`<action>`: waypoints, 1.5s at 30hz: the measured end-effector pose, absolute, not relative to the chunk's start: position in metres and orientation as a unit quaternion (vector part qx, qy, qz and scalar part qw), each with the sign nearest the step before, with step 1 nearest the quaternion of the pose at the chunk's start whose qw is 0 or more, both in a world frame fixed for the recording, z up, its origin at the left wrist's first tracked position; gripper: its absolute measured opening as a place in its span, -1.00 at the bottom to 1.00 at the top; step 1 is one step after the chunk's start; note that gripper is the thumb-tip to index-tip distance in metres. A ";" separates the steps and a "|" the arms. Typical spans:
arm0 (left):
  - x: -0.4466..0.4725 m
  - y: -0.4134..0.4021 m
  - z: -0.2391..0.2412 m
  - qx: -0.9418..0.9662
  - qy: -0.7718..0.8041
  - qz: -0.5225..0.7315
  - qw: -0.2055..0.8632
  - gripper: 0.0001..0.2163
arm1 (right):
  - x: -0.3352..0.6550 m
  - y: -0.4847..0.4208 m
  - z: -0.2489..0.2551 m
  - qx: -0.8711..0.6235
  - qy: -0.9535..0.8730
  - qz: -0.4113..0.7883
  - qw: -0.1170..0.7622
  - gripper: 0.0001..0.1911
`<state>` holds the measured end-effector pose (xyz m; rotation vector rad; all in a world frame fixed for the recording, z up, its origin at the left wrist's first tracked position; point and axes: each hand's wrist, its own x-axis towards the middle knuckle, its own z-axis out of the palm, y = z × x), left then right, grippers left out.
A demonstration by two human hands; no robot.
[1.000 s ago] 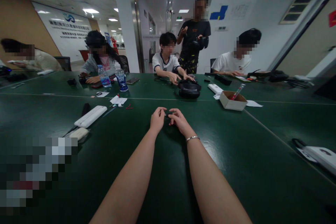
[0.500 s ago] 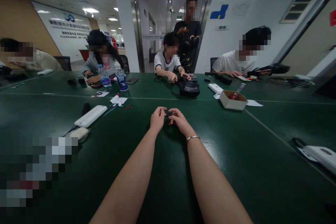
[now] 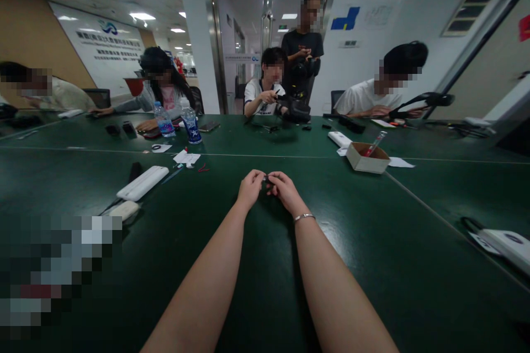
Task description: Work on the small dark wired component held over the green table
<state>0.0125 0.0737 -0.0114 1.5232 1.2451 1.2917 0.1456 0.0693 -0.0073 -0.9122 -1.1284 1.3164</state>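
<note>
Over the middle of the dark green table (image 3: 265, 265), my left hand (image 3: 250, 187) and my right hand (image 3: 283, 190) meet almost fingertip to fingertip. Between them is a small black piece (image 3: 267, 178) with a light, metal-looking end toward the left; its kind is too small to make out. My right thumb and fingers pinch the dark part. The left thumb and forefinger are closed at the light end. Fingers cover most of the piece. A silver bracelet circles my right wrist.
A white power bank (image 3: 143, 183) lies to the left, near paper scraps (image 3: 187, 158). Two bottles (image 3: 191, 124) stand beyond. At the right are an open cardboard box (image 3: 366, 159) and another white device (image 3: 507, 245). Several people sit around the table; one stands behind.
My fingertips have come closer together, and less of the black piece shows. Across the table, a seated person has lifted a black headset off the tabletop.
</note>
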 end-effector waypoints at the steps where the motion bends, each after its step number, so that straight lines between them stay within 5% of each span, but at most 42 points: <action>1: 0.013 0.074 -0.011 0.597 0.483 0.509 0.390 -0.80 | 0.146 0.070 -0.008 -0.388 -0.471 0.557 0.563 -0.67; 7: 0.013 0.073 -0.010 0.621 0.490 0.493 0.362 -0.82 | 0.147 0.070 -0.008 -0.403 -0.448 0.556 0.572 -0.67; 14: 0.013 0.071 -0.008 0.626 0.556 0.444 0.319 -0.57 | 0.146 0.068 -0.006 -0.401 -0.447 0.559 0.573 -0.68; 20: 0.014 0.075 -0.013 0.616 0.476 0.508 0.369 -0.78 | 0.146 0.070 -0.007 -0.400 -0.436 0.558 0.582 -0.65; 45: 0.013 0.070 -0.008 0.634 0.485 0.485 0.358 -0.76 | 0.147 0.068 -0.005 -0.389 -0.450 0.577 0.560 -0.72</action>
